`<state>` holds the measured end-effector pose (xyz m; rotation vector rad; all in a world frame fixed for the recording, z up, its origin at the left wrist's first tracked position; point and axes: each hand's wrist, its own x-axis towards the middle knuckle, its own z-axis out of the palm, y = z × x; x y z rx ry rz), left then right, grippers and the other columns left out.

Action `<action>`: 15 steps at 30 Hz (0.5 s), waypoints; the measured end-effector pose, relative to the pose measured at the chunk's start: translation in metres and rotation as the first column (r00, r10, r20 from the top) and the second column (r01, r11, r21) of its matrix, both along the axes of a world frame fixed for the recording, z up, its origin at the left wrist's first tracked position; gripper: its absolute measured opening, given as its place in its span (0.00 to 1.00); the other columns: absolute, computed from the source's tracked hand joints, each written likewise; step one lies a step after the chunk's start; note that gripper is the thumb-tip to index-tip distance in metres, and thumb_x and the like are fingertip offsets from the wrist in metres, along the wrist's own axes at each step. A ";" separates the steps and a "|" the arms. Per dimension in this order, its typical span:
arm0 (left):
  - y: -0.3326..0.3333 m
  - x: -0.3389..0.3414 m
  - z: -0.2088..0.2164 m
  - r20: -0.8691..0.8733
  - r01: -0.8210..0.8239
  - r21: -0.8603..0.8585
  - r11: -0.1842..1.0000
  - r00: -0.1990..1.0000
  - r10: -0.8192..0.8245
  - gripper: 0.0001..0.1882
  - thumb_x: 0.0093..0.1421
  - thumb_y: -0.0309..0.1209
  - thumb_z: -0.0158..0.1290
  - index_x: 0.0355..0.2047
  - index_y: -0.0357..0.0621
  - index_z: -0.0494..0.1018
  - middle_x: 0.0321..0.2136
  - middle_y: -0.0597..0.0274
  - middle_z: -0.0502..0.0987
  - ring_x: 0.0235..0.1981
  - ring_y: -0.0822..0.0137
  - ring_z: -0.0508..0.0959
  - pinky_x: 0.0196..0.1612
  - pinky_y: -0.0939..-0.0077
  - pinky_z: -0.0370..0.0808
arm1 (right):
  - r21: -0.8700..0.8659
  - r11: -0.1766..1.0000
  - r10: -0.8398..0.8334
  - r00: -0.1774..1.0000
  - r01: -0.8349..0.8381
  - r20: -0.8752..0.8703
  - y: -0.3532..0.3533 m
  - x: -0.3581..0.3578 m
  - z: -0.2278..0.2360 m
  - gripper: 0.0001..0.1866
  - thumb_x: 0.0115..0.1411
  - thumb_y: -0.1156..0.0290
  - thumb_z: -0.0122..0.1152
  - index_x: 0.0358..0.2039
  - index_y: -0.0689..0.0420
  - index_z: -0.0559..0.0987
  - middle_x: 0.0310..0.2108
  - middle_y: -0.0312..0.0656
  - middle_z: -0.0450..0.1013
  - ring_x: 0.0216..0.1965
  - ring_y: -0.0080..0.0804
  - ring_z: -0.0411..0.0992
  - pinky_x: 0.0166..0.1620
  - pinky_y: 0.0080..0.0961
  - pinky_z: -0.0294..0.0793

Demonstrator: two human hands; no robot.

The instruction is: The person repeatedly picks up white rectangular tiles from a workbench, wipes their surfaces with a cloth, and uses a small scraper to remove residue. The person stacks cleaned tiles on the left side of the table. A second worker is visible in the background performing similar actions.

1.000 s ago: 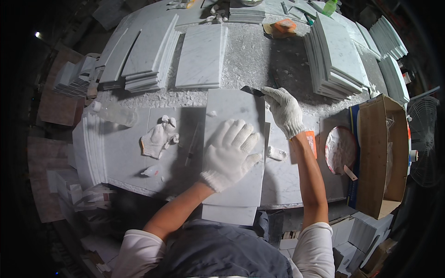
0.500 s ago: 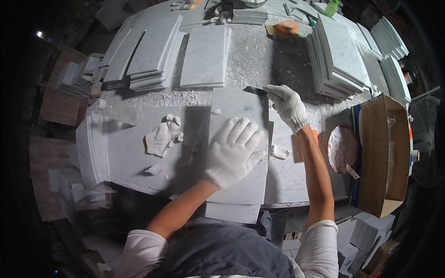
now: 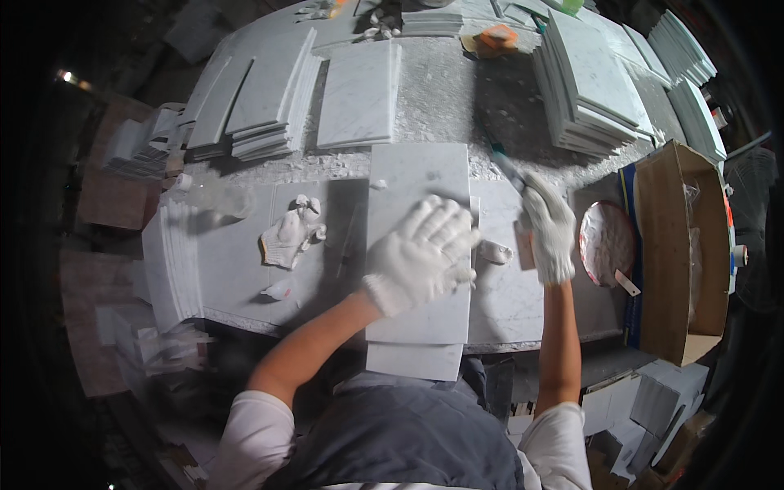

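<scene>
A white marble tile (image 3: pixel 418 167) with faint grey veining lies lengthwise before me, a second tile (image 3: pixel 412 361) showing under its near end. My left hand (image 3: pixel 420 257), in a white knit glove, rests on the tile with its fingers stretched out. To the right of the tile, my gloved right hand (image 3: pixel 551 229) is closed around a narrow flat scraper (image 3: pixel 508 170), which points away from me and has a teal patch near its far end. A small white chip (image 3: pixel 379 184) sits on the tile's upper left.
Stacked marble tiles stand at far left (image 3: pixel 269 94) and far right (image 3: pixel 592 82). A loose glove (image 3: pixel 290 233) and a clear bottle (image 3: pixel 222 201) lie left. Rightward are a round tub of white paste (image 3: pixel 606 237), a spatula (image 3: pixel 627 282) and a cardboard box (image 3: pixel 661 261).
My right hand has drawn back from the tile's far right corner toward me and slightly right, turning the scraper away from the tile. My left hand stays on the tile, shifted slightly.
</scene>
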<state>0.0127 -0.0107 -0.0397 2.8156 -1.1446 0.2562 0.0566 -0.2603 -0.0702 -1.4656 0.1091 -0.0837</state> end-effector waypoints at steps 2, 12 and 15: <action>0.002 0.019 0.003 -0.016 0.117 0.101 0.988 0.993 -0.116 0.33 0.71 0.58 0.40 0.64 0.49 0.71 0.67 0.57 0.66 0.71 0.59 0.60 0.76 0.53 0.47 | 0.074 0.984 -0.151 0.982 0.160 -0.114 -0.008 -0.046 -0.007 0.20 0.72 0.71 0.58 0.62 0.65 0.75 0.31 0.28 0.72 0.25 0.13 0.66 0.28 0.14 0.66; 0.024 0.165 -0.002 0.060 -0.302 -0.197 0.933 0.946 0.319 0.30 0.69 0.54 0.46 0.61 0.47 0.72 0.64 0.54 0.71 0.70 0.53 0.63 0.74 0.50 0.51 | 0.134 0.912 -0.313 0.870 0.387 -0.380 -0.021 -0.189 -0.035 0.26 0.72 0.75 0.57 0.68 0.64 0.68 0.36 0.34 0.72 0.29 0.18 0.68 0.31 0.18 0.73; 0.010 0.134 -0.025 0.083 -0.326 -0.152 0.933 0.937 0.340 0.26 0.69 0.54 0.47 0.61 0.55 0.72 0.59 0.56 0.75 0.64 0.52 0.70 0.68 0.49 0.61 | 0.172 0.921 -0.279 0.900 0.350 -0.335 -0.021 -0.188 -0.037 0.25 0.72 0.77 0.55 0.67 0.65 0.68 0.35 0.34 0.72 0.29 0.19 0.69 0.32 0.19 0.74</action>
